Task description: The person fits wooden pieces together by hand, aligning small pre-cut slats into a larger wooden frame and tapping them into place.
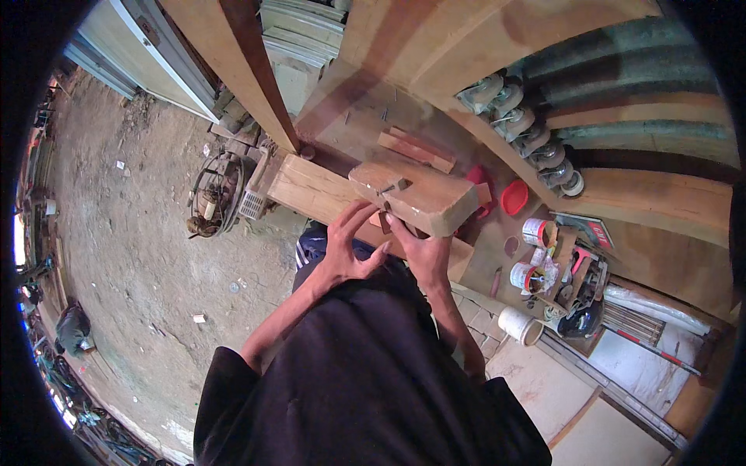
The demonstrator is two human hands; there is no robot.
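Observation:
A thick, pale wooden block point(435, 190) lies in front of me, across a plank. On its top is a small metal piece with a short shank point(398, 186), too small to make out. My left hand point(342, 248) reaches the block's near edge with its fingertips; the thumb stands well apart. Beside it, my right hand point(422, 252) is curled at the same edge, its thumb pointing up against a small dark brown piece point(385, 223). What the right fingers grip is partly hidden below the block.
The wooden plank point(315, 186) runs under the block beside a tall wooden post point(241, 70). Reddish wood strips point(416, 149) and a red bowl point(514, 197) lie beyond. To the right are tins point(536, 231), a tool box point(579, 272) and a white bucket point(519, 326). A coiled hose point(214, 198) sits left.

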